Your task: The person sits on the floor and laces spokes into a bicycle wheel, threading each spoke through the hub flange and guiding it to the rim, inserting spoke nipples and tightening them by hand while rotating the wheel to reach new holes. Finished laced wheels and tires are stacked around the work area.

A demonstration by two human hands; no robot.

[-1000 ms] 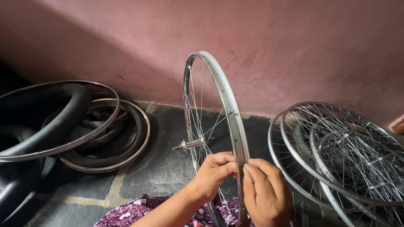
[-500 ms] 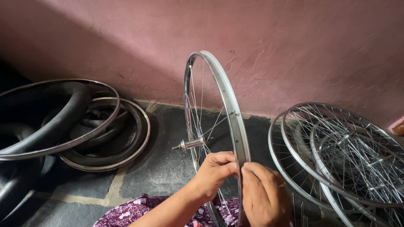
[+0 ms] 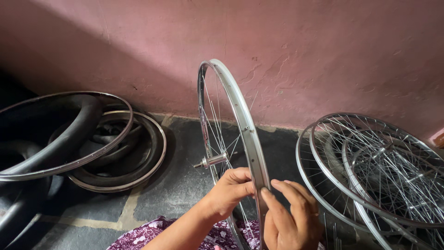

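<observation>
No packages, labels or signs anywhere in view. Only bare metal, rubber and a pink wall [image 3: 323, 55] across twelve o'clock.

Standing upright at centre, edge-on: a silver bicycle wheel [image 3: 240, 120], top at twelve o'clock, lower part running down to six o'clock between both hands. Axle [image 3: 210, 162] sticking out toward nine o'clock from the hub, just above the left hand.

Left hand [image 3: 231, 192] at six o'clock, closed on the rim from the nine o'clock side, fingers curled over the edge, thumb side toward the spokes. Right hand [image 3: 289, 217] just to the three o'clock side of the rim, fingers pinched against the rim's outer face, fingertips touching metal right beside the left hand's. Both hands gripping the same short stretch of rim.

Purple patterned cloth [image 3: 148, 236] under the forearm at six to seven o'clock.

At nine o'clock, leaning on the wall: a stack of tyres [image 3: 115, 153] with rims around them, well apart from the hands. At three to four o'clock, a pile of spoked wheels [image 3: 384, 171] lying tilted on the dark floor [image 3: 180, 185], near the right hand but not touching.
</observation>
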